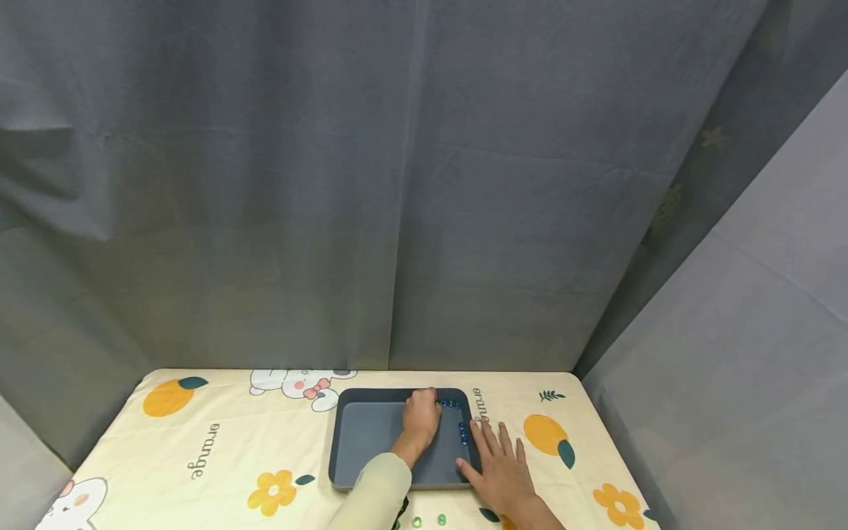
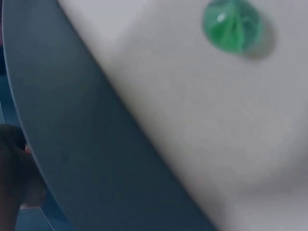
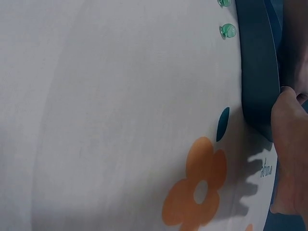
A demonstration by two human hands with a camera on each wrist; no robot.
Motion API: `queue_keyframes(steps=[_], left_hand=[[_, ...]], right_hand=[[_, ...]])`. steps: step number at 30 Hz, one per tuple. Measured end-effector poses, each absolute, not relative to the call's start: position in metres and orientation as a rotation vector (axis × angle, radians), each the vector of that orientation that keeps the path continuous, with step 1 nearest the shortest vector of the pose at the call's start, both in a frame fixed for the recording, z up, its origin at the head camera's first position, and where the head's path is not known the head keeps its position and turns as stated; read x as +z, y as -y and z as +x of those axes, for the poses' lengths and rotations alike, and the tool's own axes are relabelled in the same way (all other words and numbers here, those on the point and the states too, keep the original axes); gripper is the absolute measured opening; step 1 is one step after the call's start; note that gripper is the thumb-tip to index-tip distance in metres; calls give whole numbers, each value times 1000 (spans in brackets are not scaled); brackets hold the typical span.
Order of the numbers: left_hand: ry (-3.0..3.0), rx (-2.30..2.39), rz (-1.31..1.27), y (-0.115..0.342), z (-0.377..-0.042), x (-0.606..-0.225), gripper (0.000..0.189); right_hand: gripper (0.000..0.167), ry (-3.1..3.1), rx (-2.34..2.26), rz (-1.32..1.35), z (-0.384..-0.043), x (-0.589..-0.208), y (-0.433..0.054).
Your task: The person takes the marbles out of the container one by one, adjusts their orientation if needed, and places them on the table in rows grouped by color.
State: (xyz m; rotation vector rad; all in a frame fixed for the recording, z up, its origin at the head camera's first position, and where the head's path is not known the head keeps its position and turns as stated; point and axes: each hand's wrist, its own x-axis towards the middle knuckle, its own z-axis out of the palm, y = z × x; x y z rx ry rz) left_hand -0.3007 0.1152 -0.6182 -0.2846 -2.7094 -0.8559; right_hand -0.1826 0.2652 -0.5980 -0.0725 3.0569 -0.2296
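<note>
A dark grey-blue tray (image 1: 371, 442) lies on a patterned cloth. My left hand (image 1: 421, 416) reaches over its front edge to the far wall, fingers curled down. A small greenish marble shows at its fingertips, mostly hidden by the hand. Right of it, a short row of blue marbles (image 1: 452, 404) runs along the far wall. More blue marbles (image 1: 463, 433) line the right wall. With fingers spread, my right hand (image 1: 500, 471) rests at the tray's right edge; the right wrist view shows this hand (image 3: 291, 144) beside the tray wall (image 3: 260, 72).
Several green marbles (image 1: 442, 520) lie on the cloth before the tray; the left wrist view shows one green marble (image 2: 232, 25) close up near the tray's wall (image 2: 96, 134). Grey curtains (image 1: 298, 221) stand behind, and a pale panel (image 1: 748, 331) at the right.
</note>
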Motion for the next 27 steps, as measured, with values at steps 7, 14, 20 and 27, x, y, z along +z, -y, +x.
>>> queue_keyframes(steps=[7, 14, 20, 27], left_hand=[[2658, -1039, -351, -104, -297, -618, 20], [2609, -1294, -461, -89, -280, -608, 18], [2535, -1494, -592, -68, -258, -592, 14], [2452, -1601, -641, -33, -226, -570, 15]], right_hand=[[83, -3056, -216, -63, -184, -600, -265], [83, -3065, -200, -37, -184, -601, -267], [84, -3080, -210, -56, -185, -605, -267], [84, -3079, -211, -68, -187, -606, -266]])
